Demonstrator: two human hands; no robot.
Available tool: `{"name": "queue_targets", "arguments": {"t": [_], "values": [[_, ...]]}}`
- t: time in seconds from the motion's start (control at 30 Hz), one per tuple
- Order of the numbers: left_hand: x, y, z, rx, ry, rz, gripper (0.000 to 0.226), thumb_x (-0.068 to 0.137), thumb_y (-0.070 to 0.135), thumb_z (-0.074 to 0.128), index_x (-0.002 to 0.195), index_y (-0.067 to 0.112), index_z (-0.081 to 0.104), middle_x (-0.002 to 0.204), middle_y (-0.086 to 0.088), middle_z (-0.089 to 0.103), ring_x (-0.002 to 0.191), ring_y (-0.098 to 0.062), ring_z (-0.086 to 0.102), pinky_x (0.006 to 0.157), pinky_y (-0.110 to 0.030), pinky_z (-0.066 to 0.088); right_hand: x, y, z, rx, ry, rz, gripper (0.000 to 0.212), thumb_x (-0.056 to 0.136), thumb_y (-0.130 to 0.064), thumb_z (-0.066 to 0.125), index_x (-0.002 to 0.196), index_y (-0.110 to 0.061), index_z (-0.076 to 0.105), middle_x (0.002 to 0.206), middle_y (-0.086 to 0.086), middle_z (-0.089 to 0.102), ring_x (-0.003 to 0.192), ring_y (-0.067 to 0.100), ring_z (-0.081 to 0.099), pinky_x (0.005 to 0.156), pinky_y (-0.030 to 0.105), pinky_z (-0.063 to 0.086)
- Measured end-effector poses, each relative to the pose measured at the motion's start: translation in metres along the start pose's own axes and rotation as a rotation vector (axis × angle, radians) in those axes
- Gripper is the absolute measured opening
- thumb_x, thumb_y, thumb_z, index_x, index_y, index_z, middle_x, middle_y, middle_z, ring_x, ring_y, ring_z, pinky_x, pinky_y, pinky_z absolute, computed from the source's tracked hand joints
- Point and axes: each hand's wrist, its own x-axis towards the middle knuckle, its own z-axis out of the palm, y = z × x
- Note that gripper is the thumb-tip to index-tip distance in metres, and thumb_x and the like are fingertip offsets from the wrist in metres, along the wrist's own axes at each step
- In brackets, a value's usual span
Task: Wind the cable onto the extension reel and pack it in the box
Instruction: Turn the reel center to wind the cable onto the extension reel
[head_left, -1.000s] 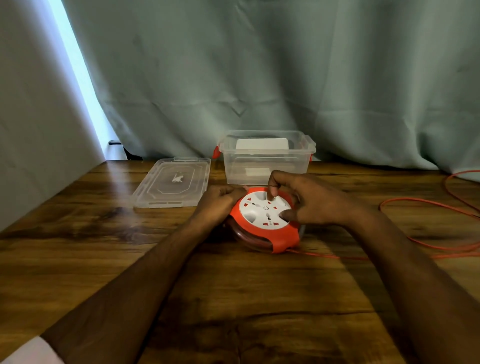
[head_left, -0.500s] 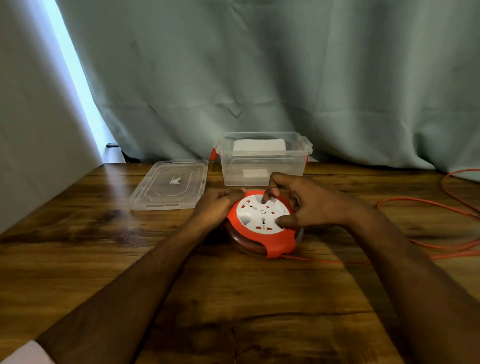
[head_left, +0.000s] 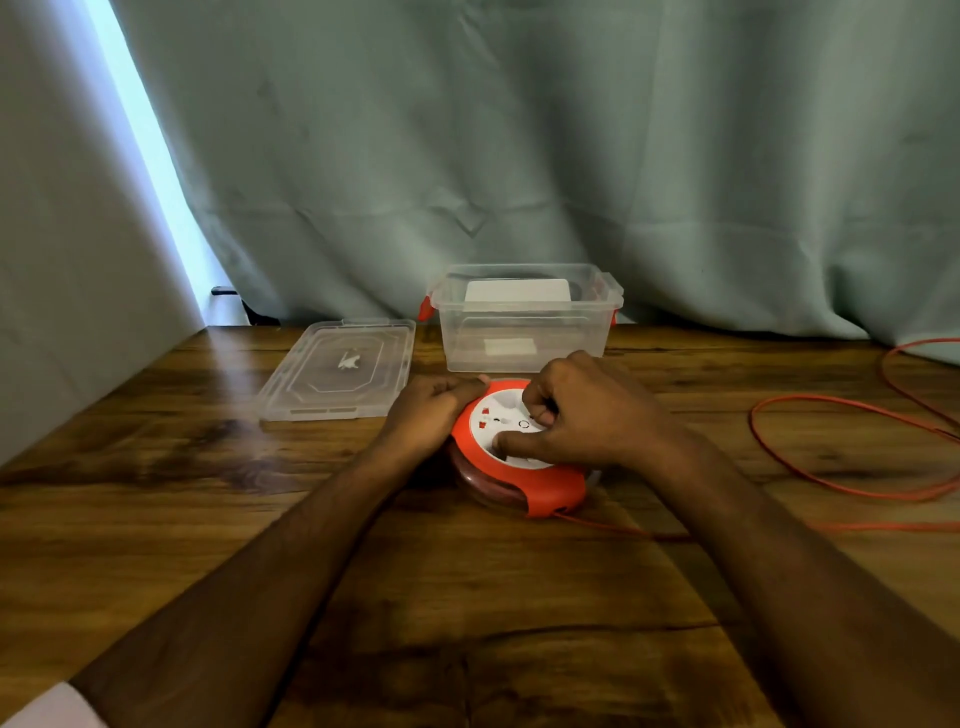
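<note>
Orange and white, the extension reel (head_left: 519, 457) lies flat on the wooden table (head_left: 467, 597), just near of the clear box (head_left: 524, 319). My left hand (head_left: 431, 410) grips its left rim; my right hand (head_left: 582, 415) curls over the white socket face, fingers pinching there. Orange cable (head_left: 831, 467) trails loose to the right. The box's lid (head_left: 337, 369) lies left.

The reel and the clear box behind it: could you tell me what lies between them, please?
In the head view, only a narrow strip of bare table separates the reel from the box; the right hand overlaps part of that gap.
</note>
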Motion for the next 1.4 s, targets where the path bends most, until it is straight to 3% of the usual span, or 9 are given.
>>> {"name": "queue_targets", "arguments": {"t": [0.23,0.33,0.43,0.63,0.77,0.93,1.07,1.2,1.4], "values": [[-0.001,0.002,0.0,0.005,-0.018,0.004,0.028,0.101,0.042,0.061,0.097,0.022,0.081,0.089,0.0,0.082,0.08,-0.019,0.08,0.087,-0.043,0.063,0.003,0.006,0.004,0.026,-0.004,-0.037,0.051,0.079,-0.068,0.072,0.062,-0.024,0.054,0.086,-0.01,0.074,0.086,0.008,0.066,0.059,0.025,0.046],[-0.001,0.002,-0.001,0.02,-0.03,0.012,0.029,0.102,0.04,0.06,0.093,0.021,0.081,0.087,-0.003,0.082,0.08,-0.022,0.079,0.087,-0.043,0.063,0.002,0.009,-0.004,0.102,0.014,-0.08,0.02,0.083,-0.046,0.08,0.089,-0.031,0.067,0.082,-0.014,0.068,0.076,0.005,0.062,0.059,0.028,0.047],[-0.002,0.002,0.0,0.046,-0.038,0.018,0.031,0.103,0.039,0.059,0.089,0.022,0.081,0.084,-0.004,0.081,0.078,-0.022,0.079,0.084,-0.042,0.062,0.0,0.016,-0.014,0.131,-0.06,-0.09,0.052,0.078,-0.017,0.08,0.12,-0.039,0.059,0.105,-0.017,0.065,0.081,0.002,0.058,0.058,0.021,0.047],[-0.003,0.003,-0.001,0.037,-0.036,0.035,0.03,0.102,0.034,0.06,0.081,0.024,0.079,0.079,-0.004,0.08,0.076,-0.023,0.078,0.08,-0.041,0.061,0.001,0.023,-0.016,0.147,-0.195,-0.104,0.083,0.079,-0.012,0.077,0.145,-0.048,0.041,0.142,-0.013,0.057,0.111,0.011,0.057,0.073,0.024,0.056],[-0.004,0.003,-0.001,0.07,-0.059,0.034,0.029,0.101,0.037,0.061,0.086,0.021,0.081,0.082,-0.005,0.081,0.079,-0.025,0.079,0.082,-0.041,0.062,-0.002,0.025,-0.019,0.201,-0.243,-0.115,0.091,0.078,-0.011,0.078,0.149,-0.051,0.037,0.137,-0.016,0.062,0.109,0.004,0.062,0.075,0.027,0.061],[-0.004,0.005,-0.001,0.061,-0.09,0.015,0.031,0.101,0.044,0.06,0.088,0.023,0.08,0.082,-0.001,0.082,0.075,-0.02,0.08,0.079,-0.037,0.062,-0.004,0.029,-0.02,0.261,-0.246,-0.072,0.12,0.077,-0.015,0.087,0.156,-0.055,0.006,0.126,-0.019,0.068,0.073,-0.028,0.054,0.068,0.012,0.046],[-0.005,0.005,-0.002,0.05,-0.088,0.001,0.032,0.101,0.045,0.06,0.086,0.024,0.08,0.08,0.0,0.082,0.074,-0.018,0.079,0.074,-0.033,0.059,-0.004,0.026,-0.019,0.267,-0.226,-0.057,0.127,0.074,-0.022,0.091,0.156,-0.056,0.0,0.122,-0.014,0.07,0.091,-0.003,0.064,0.076,0.018,0.054],[-0.005,0.005,-0.002,0.052,-0.09,-0.004,0.035,0.1,0.047,0.06,0.09,0.021,0.081,0.082,-0.002,0.082,0.075,-0.019,0.08,0.077,-0.034,0.061,-0.005,0.026,-0.019,0.25,-0.201,-0.054,0.119,0.07,-0.037,0.093,0.152,-0.057,0.01,0.111,-0.013,0.071,0.117,0.012,0.062,0.101,0.036,0.055],[-0.005,0.004,-0.002,0.031,-0.063,-0.008,0.035,0.1,0.044,0.062,0.082,0.02,0.08,0.078,-0.004,0.081,0.074,-0.023,0.079,0.072,-0.032,0.058,-0.005,0.016,-0.015,0.08,-0.12,-0.046,0.081,0.064,-0.065,0.086,0.133,-0.043,0.048,0.084,-0.012,0.064,0.083,0.006,0.062,0.064,0.031,0.051]]}}
